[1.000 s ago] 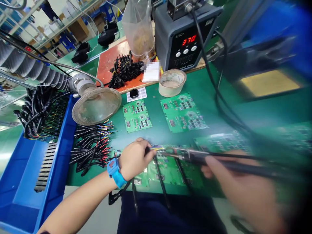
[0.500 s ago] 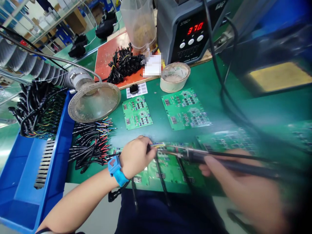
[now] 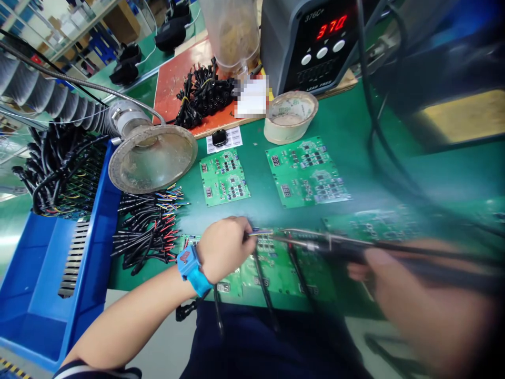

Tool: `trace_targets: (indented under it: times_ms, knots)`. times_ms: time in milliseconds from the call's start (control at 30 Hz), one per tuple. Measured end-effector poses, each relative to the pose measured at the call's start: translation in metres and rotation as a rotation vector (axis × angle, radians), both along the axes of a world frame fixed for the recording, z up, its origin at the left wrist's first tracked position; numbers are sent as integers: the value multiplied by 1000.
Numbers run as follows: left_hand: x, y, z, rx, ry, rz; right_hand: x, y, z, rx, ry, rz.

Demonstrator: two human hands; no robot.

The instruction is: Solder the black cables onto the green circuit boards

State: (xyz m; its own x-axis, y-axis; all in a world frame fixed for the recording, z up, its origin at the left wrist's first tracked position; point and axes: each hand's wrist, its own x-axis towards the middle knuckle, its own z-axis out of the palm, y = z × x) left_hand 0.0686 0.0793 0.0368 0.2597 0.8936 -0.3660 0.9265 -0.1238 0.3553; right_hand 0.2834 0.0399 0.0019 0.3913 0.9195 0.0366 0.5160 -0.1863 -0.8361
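My left hand, with a blue strap on the wrist, pinches a cable by its coloured wire ends above a row of green circuit boards. My right hand, blurred, is wrapped round the dark handle of a soldering iron. Its metal tip and a thin feed tube point left toward the wires; whether they touch I cannot tell. Black cables hang from the boards over the table's front edge.
Left stands a blue bin of wired boards beside loose cables and a fume extractor hood. Behind are circuit boards, a tape roll and a soldering station reading 370. Its cord hangs at right.
My right hand has drawn the soldering iron a little to the right, away from my left hand. My left hand stays nearly in place with the wires; the view has shifted slightly.
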Motion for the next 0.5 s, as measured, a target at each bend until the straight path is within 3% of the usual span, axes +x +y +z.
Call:
trace_targets:
  times_ms: [200, 367, 500]
  knots:
    - [-2, -1, 3, -42, -137, 59, -9, 12, 11, -24, 29, 25]
    - [-8, 4, 11, -229, -271, 121, -8, 12, 12, 49, -48, 137]
    - [-13, 7, 10, -409, -355, 220, -7, 11, 10, 66, -51, 141]
